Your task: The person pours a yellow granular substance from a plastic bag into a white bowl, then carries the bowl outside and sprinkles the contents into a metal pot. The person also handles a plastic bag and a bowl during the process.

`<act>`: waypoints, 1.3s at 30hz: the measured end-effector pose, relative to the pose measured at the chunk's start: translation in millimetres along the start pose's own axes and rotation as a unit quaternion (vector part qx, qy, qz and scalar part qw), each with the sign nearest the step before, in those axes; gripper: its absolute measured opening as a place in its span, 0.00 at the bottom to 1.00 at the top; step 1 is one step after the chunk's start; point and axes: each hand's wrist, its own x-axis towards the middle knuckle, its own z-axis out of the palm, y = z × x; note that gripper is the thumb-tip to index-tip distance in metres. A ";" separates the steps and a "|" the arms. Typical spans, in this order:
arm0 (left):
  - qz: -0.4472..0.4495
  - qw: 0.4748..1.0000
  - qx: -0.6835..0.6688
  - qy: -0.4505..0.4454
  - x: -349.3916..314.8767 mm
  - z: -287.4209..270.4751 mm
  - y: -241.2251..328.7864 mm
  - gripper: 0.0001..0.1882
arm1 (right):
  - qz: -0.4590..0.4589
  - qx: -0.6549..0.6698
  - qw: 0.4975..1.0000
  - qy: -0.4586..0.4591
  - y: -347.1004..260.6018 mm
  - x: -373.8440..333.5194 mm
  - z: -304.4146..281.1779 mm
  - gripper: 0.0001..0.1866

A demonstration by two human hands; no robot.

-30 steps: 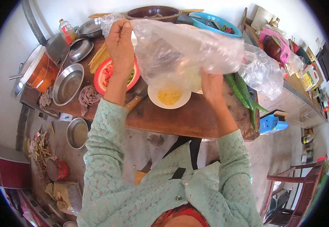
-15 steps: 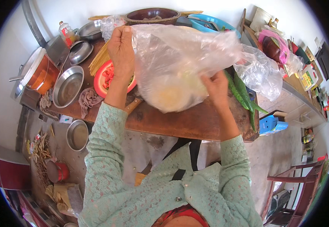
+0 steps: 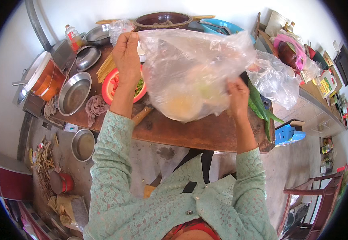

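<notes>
A clear plastic bag is stretched out over the wooden table between my two hands. My left hand pinches its upper left corner, thumb on top. Lower on the other side, my right hand has its fingers closed on the bag's right edge. Pale yellowish and greenish round shapes show through the film at the bottom; I cannot make out what they are. By my left forearm stands a red-rimmed plate with chopped red and green pieces. A wooden knife handle pokes out near the bag.
Long green vegetables lie at the table's right end beside another crumpled plastic bag. Metal basins, a cloth and an orange bucket are on the left. A brown basin and a blue basin stand behind.
My right hand has shifted right and slightly down, pulling the bag wider. The bag's bottom has spread out a little. My left hand keeps its hold, slightly lower.
</notes>
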 end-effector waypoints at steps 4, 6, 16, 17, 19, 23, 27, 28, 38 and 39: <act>0.002 1.000 0.025 -0.004 -2.1 -3.0 4.1 0.11 | -0.008 0.057 0.998 -0.004 -9.6 -8.3 3.8 0.09; 0.022 0.999 0.040 -0.022 -2.3 1.2 8.1 0.11 | 0.006 0.082 0.997 -0.002 -14.9 -8.4 3.7 0.08; -0.122 0.990 -0.038 -0.059 -12.9 -4.9 9.1 0.24 | 0.133 0.227 0.965 -0.001 -13.5 -11.4 -1.1 0.09; -0.143 0.984 -0.047 -0.094 -17.7 -8.8 9.7 0.25 | 0.143 0.232 0.962 0.003 -12.2 -12.1 -1.6 0.09; -0.167 0.973 -0.077 -0.140 -31.0 -9.4 6.9 0.27 | 0.146 0.245 0.958 0.012 -9.5 -13.1 -4.7 0.10; -0.221 0.945 -0.070 -0.230 -66.9 4.8 12.2 0.28 | 0.146 0.232 0.962 0.005 -4.0 -20.6 -17.0 0.13; -0.274 0.942 -0.080 -0.174 -74.3 9.5 15.9 0.21 | 0.191 0.228 0.953 0.055 -13.0 -27.0 -3.3 0.21; -0.287 0.943 -0.085 -0.144 -70.5 10.2 12.0 0.19 | 0.152 0.250 0.956 0.038 -20.9 -25.7 -2.8 0.23; -0.183 0.968 -0.050 -0.164 -36.6 8.1 0.0 0.08 | 0.168 0.061 0.982 0.056 -48.3 2.0 -3.7 0.20; -0.205 0.964 -0.086 -0.143 -34.2 4.0 2.5 0.09 | 0.135 0.098 0.984 0.055 -38.9 0.9 -1.9 0.19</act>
